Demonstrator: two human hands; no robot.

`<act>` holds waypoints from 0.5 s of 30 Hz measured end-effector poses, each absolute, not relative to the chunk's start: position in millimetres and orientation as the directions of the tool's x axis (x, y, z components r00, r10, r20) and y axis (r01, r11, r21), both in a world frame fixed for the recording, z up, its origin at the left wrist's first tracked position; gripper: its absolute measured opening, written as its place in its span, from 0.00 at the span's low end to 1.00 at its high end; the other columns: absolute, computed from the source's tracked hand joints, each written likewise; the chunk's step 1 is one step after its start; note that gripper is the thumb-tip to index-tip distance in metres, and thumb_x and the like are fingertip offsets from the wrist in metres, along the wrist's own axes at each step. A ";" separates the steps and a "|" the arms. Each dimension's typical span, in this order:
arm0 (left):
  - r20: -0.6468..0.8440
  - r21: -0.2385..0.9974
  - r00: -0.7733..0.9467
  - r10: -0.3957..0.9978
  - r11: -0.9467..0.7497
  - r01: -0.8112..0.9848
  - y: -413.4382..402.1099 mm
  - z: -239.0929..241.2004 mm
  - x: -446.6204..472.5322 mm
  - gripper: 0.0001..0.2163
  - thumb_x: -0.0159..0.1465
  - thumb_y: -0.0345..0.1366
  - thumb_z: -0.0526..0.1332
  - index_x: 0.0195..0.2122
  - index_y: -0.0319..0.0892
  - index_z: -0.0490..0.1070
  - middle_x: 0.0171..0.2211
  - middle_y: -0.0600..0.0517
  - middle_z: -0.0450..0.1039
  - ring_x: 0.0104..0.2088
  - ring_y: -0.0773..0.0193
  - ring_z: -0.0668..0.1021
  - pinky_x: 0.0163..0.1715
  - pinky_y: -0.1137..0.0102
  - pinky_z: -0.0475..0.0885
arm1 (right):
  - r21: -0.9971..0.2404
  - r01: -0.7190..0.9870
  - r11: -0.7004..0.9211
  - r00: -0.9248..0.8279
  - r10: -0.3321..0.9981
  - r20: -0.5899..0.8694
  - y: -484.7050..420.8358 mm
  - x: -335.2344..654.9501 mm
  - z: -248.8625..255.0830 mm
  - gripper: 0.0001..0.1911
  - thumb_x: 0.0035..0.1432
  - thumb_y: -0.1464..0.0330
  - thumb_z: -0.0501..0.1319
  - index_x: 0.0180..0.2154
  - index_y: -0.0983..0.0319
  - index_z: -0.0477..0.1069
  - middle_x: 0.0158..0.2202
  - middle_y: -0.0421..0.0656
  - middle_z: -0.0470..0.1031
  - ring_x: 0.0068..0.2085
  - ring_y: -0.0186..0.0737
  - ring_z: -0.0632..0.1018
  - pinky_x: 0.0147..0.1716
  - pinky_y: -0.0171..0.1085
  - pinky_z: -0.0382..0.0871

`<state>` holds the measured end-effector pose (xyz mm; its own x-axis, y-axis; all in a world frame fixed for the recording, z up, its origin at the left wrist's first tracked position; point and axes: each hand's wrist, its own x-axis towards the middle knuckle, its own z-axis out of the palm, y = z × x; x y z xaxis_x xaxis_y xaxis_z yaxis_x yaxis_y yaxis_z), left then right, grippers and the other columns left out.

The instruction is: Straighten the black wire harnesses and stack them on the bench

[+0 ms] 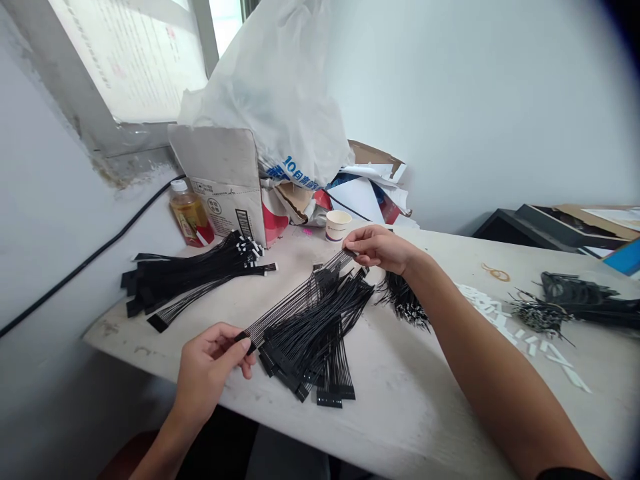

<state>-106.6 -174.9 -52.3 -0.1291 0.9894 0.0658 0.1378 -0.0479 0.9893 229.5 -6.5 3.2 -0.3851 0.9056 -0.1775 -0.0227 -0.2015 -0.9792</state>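
My left hand [213,363] pinches the black connector end of a thin black wire harness [295,300]. My right hand [381,248] pinches the other end of the same harness, so it stretches taut just above the table. Under it lies a loose pile of black harnesses [315,343] with connectors toward me. A second, neater stack of harnesses [190,277] with white-tagged ends lies to the left. A small bundle of loose wires [404,301] sits beneath my right forearm.
A cardboard box [225,180] with a white plastic bag [280,87] stands at the back, a drink bottle [190,217] and paper cup [338,225] beside it. White strips [505,323] and more black wire bundles [575,300] lie right. Table edge [150,357] runs near my left hand.
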 end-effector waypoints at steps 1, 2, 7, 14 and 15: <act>0.173 0.961 -0.150 0.973 -0.132 0.245 -177.2 -53.1 -106.0 0.05 0.57 0.37 0.72 0.27 0.44 0.79 0.21 0.49 0.79 0.19 0.59 0.79 0.24 0.65 0.77 | -0.974 -0.009 -0.227 -0.363 0.908 -0.208 -5.8 229.7 2.9 0.14 0.44 0.72 0.77 0.29 0.68 0.73 0.23 0.38 0.65 0.19 0.24 0.65 0.13 0.27 0.43; 0.293 0.908 -0.158 0.943 -0.223 0.355 -179.6 -54.2 -105.7 0.03 0.57 0.36 0.72 0.28 0.45 0.81 0.24 0.49 0.81 0.22 0.56 0.81 0.27 0.63 0.79 | -0.968 0.004 -0.251 -0.344 0.909 -0.237 -5.2 229.9 2.5 0.13 0.45 0.73 0.76 0.27 0.68 0.73 0.23 0.38 0.65 0.18 0.23 0.63 0.13 0.26 0.42; 0.639 0.603 0.029 0.768 -0.525 0.601 -194.4 -64.5 -107.0 0.07 0.57 0.29 0.73 0.35 0.49 0.86 0.35 0.46 0.86 0.39 0.45 0.87 0.41 0.55 0.85 | -0.945 0.091 -0.315 -0.298 0.897 -0.328 -4.8 229.1 1.4 0.14 0.47 0.74 0.74 0.24 0.65 0.69 0.21 0.37 0.62 0.17 0.21 0.56 0.11 0.25 0.40; 0.729 0.499 0.072 0.680 -0.602 0.624 -208.5 -67.6 -100.7 0.15 0.62 0.23 0.68 0.41 0.52 0.86 0.40 0.48 0.86 0.48 0.43 0.86 0.47 0.51 0.83 | -0.902 0.265 -0.342 -0.283 0.866 -0.412 -8.6 224.6 2.5 0.13 0.48 0.73 0.71 0.22 0.64 0.68 0.18 0.38 0.63 0.16 0.21 0.53 0.10 0.26 0.39; 0.705 0.525 0.064 0.706 -0.581 0.622 -206.2 -66.8 -100.8 0.13 0.61 0.24 0.70 0.39 0.52 0.86 0.38 0.48 0.86 0.45 0.43 0.86 0.45 0.52 0.84 | -0.902 0.275 -0.333 -0.276 0.871 -0.405 -8.8 224.5 2.7 0.13 0.47 0.73 0.72 0.22 0.64 0.68 0.17 0.38 0.62 0.16 0.21 0.53 0.10 0.27 0.39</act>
